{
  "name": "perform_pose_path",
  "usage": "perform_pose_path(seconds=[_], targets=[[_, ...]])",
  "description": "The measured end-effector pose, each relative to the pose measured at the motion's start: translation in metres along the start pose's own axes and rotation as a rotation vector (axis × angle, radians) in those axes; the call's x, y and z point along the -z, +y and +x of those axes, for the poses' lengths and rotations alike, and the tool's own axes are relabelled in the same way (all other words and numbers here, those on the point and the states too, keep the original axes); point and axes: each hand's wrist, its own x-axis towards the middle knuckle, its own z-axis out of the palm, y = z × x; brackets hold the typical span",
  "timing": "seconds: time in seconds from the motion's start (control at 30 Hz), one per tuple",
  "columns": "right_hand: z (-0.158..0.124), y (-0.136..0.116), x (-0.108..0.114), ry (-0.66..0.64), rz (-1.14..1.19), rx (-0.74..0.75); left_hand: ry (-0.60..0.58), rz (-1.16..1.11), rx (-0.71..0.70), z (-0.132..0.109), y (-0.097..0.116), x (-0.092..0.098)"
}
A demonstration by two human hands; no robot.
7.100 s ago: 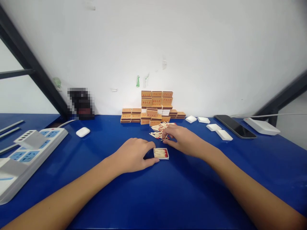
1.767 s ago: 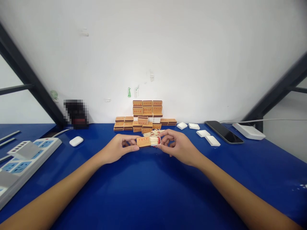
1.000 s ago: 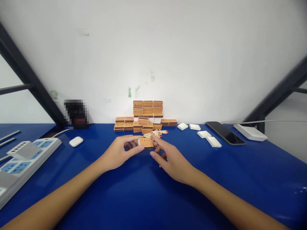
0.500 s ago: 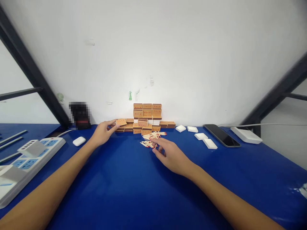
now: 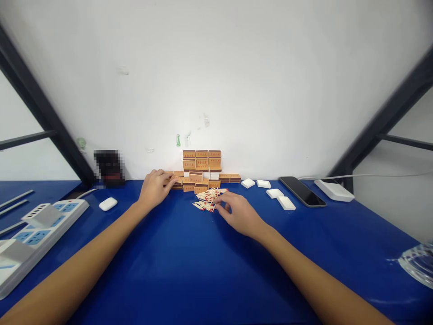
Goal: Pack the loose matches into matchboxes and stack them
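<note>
Head camera view: a glossy, deep-blue counter (image 5: 176, 266) set against a pale, scuffed wall (image 5: 270, 90). At the far side, small orange cardboard matchboxes (image 5: 202, 161) with dark brown striking edges and red printing are stacked like bricks, tallest in the middle. The person's left hand (image 5: 153, 189) is at the low left stack (image 5: 177, 184), fingers curled over its end and thumb along the front; whether it grips a box is hidden. The right hand (image 5: 238, 213) is at the near right side of a loose pile of matches (image 5: 207, 197), thumb and forefinger a narrow gap apart; whether a match sits between them cannot be told. The pile, thin pale sticks with red heads, lies crisscrossed in front of the boxes.

The step in hand appears to be settling a box on the left stack; the next move seems to call for a gentle release, and a light pinch to lift the slim, slippery matches. Right of the boxes are four smooth, white, angular pieces (image 5: 286, 203) and a flat dark phone (image 5: 302, 191).
</note>
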Motion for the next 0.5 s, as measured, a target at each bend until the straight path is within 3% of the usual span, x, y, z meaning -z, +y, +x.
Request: perform_pose_path(seconds=[0.23,0.5], targets=[[0.007,0.012,0.015,0.004,-0.154,-0.119,0.083,0.035,0.027,0.003,0.019,-0.002],[0.012,0.073,0.051,0.208,-0.404,-0.335,0.17,-0.024,-0.071,-0.022,0.041,0.025]])
